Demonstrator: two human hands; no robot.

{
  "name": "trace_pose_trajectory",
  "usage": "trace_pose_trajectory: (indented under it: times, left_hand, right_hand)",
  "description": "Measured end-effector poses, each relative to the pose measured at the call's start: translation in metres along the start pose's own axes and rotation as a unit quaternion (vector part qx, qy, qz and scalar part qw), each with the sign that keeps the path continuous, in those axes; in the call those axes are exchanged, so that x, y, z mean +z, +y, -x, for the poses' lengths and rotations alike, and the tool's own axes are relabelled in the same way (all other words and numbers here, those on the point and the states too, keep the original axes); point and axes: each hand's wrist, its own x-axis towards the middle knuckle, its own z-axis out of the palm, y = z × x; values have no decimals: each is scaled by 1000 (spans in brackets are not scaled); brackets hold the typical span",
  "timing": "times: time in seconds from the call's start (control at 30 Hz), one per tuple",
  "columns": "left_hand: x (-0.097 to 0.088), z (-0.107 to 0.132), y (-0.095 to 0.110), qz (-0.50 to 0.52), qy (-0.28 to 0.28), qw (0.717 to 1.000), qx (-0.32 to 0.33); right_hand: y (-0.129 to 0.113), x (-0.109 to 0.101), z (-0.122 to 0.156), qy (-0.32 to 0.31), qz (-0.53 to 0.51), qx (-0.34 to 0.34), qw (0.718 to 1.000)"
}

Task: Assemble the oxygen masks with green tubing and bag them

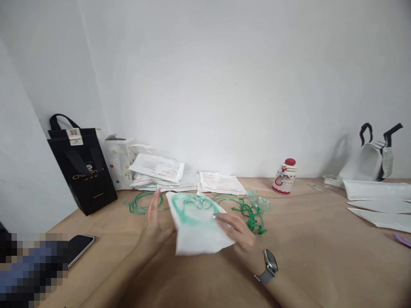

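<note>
White packet (201,231) of thin, slightly crumpled sheeting lies tilted between our hands above the middle of the bench (308,256), and from the head view we see a looping green tube (186,216) showing softly through its face. Our right hand (239,235), with a grey-banded watch (269,263) at its wrist, has its grip closed on the packet's right edge, the fingertips lying over the front. Our left hand (154,226) is spread, fingers pointing up beside the packet's left edge; we cannot tell whether its thumb touches the sheeting. Just behind, we see a smooth coil of green tubing (139,209) to the left and curled green straps (252,216) with glossy clear plastic pieces (261,203) to the right. Flat printed packets (157,169) are stacked near a stiff black bag (86,175) and a dotted white bag (118,164). Further right stand a rounded, red-topped bottle (284,177) and, well apart, flat white wrappers (382,205). Beneath everything, we have a matte brown surface, with a slab-like phone (80,248) at the left; a plain pale wall (224,85) rises behind and turns a corner.
</note>
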Motion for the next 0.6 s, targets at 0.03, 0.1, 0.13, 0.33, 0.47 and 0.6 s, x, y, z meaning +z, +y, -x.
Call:
trace_pose_trajectory:
  times: [0.03, 0.1, 0.13, 0.33, 0.47, 0.6]
  left_hand:
    - [2, 3, 2, -14, -33, 999, 21]
    - [6, 10, 6, -45, -118, 991, 49]
    - [9, 13, 8, -64, -164, 983, 57]
    - [19, 26, -9, -106, -302, 943, 89]
    - [12, 20, -29, -183, -383, 883, 203]
    - [7, 19, -24, -249, -301, 872, 294]
  right_hand:
    - [-2, 1, 1, -31, 28, -34, 999]
    - [-4, 5, 2, -85, 79, -51, 992]
    - [-4, 7, 3, -111, 105, -41, 987]
    - [-1, 14, 3, -175, 212, -23, 961]
    - [-2, 15, 2, -153, 220, -83, 960]
    - [-1, 16, 6, -120, 152, -85, 977]
